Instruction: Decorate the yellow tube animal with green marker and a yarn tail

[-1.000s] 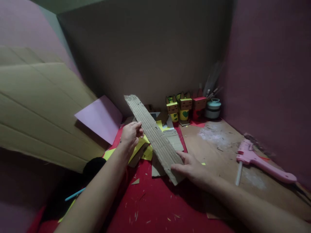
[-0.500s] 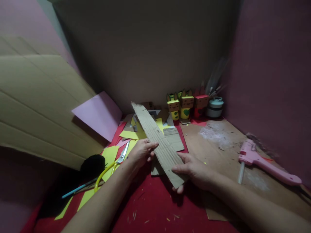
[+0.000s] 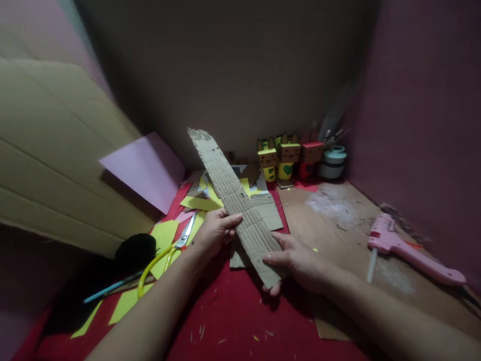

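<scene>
A long strip of corrugated cardboard is held up at a slant over the red surface, its torn end pointing up and left. My left hand pinches its left edge near the middle, thumb on top. Around the lower right end my right hand is closed, with the thumb on the face and fingertips showing beneath. Behind the strip lies another cardboard piece, partly covered. Scissors with yellow handles rest on yellow paper, left of my left forearm.
A pink glue gun lies on the brown board at the right. Several cardboard-headed figures and a teal pot stand at the back. To the left are a blue pencil-like stick, a pink sheet and a large cardboard panel.
The strip's torn end has risen and shifted left, so more of its face shows. Both hands keep their hold. The whole view has shifted slightly.
</scene>
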Demonstrator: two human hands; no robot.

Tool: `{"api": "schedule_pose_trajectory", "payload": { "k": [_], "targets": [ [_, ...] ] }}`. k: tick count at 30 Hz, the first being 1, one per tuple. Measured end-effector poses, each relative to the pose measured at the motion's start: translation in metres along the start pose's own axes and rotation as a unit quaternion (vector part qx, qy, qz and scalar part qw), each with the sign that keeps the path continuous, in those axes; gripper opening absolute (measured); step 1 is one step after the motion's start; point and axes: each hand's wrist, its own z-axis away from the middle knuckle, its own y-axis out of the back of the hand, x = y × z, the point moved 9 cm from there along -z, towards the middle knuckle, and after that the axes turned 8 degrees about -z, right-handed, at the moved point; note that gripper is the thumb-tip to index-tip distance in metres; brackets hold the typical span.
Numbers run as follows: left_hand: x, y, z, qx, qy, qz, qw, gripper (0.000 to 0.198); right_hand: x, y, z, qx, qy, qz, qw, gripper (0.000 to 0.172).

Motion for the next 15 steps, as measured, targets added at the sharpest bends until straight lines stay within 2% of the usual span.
{"api": "schedule_pose_trajectory", "payload": {
  "k": [5,10,13,15],
  "targets": [
    [0.014,0.004,0.002,0.028,-0.048,0.037,0.998,0.021,0.002,-0.002,-0.001,-0.02,-0.001,-0.004,1.0,0.063],
    [0.036,0.027,0.003,0.095,-0.11,0.122,0.982,0.019,0.01,-0.012,0.006,-0.08,-0.048,0.015,0.995,0.063],
    [0.045,0.035,0.005,0.101,-0.124,0.154,0.975,0.028,0.016,-0.016,0.011,-0.108,-0.073,0.012,0.991,0.059],
    [0.048,0.033,0.008,0.091,-0.127,0.163,0.974,0.034,0.017,-0.018,0.014,-0.118,-0.081,-0.015,0.99,0.057]
  ]
}}
